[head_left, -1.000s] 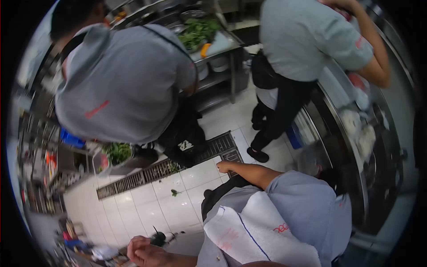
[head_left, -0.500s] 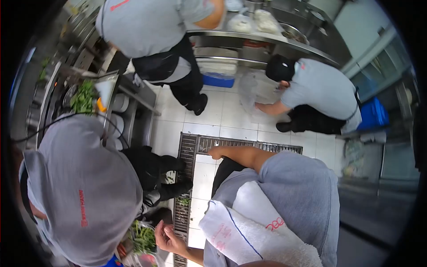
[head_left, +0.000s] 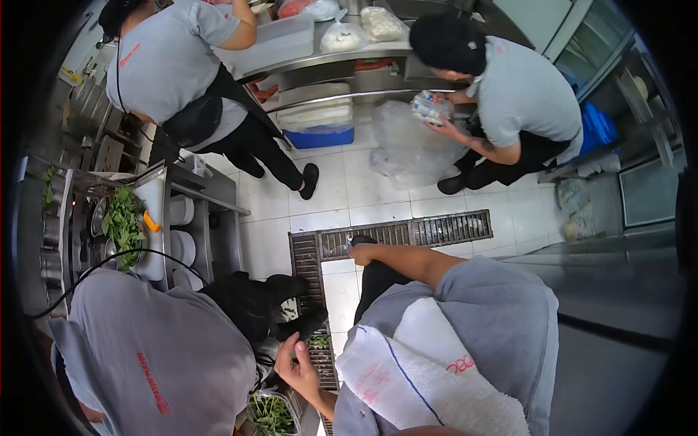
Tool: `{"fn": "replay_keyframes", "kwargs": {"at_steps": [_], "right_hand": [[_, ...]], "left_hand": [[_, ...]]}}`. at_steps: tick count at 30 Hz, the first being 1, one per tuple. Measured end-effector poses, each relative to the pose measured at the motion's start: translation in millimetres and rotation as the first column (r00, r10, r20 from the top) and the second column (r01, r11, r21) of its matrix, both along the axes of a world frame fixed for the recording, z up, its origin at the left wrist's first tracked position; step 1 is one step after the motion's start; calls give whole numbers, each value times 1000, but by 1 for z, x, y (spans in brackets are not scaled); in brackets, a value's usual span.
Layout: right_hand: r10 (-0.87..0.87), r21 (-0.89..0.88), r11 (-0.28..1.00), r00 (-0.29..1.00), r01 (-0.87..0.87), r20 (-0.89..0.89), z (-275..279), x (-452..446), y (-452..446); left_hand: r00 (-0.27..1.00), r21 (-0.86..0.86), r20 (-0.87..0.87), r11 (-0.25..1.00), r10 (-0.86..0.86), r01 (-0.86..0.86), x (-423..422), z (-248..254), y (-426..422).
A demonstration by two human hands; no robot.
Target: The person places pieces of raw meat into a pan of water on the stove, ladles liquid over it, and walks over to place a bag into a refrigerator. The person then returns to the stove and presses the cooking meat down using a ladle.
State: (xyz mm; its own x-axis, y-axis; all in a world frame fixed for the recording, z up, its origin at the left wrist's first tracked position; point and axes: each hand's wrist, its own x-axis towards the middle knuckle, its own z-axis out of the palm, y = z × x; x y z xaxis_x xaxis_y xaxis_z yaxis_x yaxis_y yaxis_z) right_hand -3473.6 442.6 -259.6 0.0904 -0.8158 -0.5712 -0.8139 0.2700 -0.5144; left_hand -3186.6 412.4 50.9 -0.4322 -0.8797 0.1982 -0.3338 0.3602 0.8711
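My left hand [head_left: 298,367] is raised in front of me, its fingers loosely curled but apart, with nothing in it. It is near the back of a co-worker in a grey shirt [head_left: 153,356], and a container of leafy greens [head_left: 271,414] lies below it. My right hand [head_left: 363,253] hangs low at the end of my bent arm, above the floor grate [head_left: 407,232]. Its fingers point away from me and are mostly hidden, so their grip does not show. A white towel [head_left: 429,363] with red marks and a blue stripe drapes over my grey shirt.
A crouching co-worker [head_left: 527,94] holds a white package [head_left: 431,107] beside a clear plastic bag [head_left: 411,152]. Another co-worker [head_left: 174,65] stands at the steel counter [head_left: 392,49]. More greens [head_left: 122,221] lie on the left worktop, near white bowls [head_left: 182,247].
My left hand has risen and moved slightly right. The crouching co-worker has lifted a white package. The standing co-worker appears further left, and the view has shifted.
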Motion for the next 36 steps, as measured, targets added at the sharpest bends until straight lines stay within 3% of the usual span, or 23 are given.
{"fn": "replay_keyframes", "kwargs": {"at_steps": [3,7,10,16,20,22,25,30,35,36], "right_hand": [[-76,-36,996,996,78,50,-8,-14,-14],[133,44,990,991,-133,10,-29,-55,-53],[23,65,998,1000,-25,21,-30,-88,-87],[-150,-37,988,988,152,37,14,-172,-167],[-207,-2,978,978,207,0,21,-213,-209],[-269,-79,959,961,273,59,18,-222,-224],[-249,-26,968,966,251,72,9,-234,-239],[-387,49,922,921,385,36,1,-253,-250],[-516,69,853,856,517,-39,-3,-280,-265],[-552,73,829,832,554,-53,0,-285,-277]], "left_hand": [[998,68,29,996,-55,53,-30,2,-23],[994,36,64,996,-90,88,-71,-11,-65],[997,130,81,991,-20,9,-106,-14,-100],[996,97,79,994,39,-46,-164,-21,-178],[997,119,53,991,59,-65,-194,-34,-235],[998,153,35,987,53,-58,-207,-45,-269],[998,177,32,983,50,-54,-228,-62,-329],[996,190,-30,978,-80,84,-282,-75,-437],[975,183,-40,957,-220,224,-341,-51,-527],[959,251,-126,927,-254,279,-350,-45,-539]]}}
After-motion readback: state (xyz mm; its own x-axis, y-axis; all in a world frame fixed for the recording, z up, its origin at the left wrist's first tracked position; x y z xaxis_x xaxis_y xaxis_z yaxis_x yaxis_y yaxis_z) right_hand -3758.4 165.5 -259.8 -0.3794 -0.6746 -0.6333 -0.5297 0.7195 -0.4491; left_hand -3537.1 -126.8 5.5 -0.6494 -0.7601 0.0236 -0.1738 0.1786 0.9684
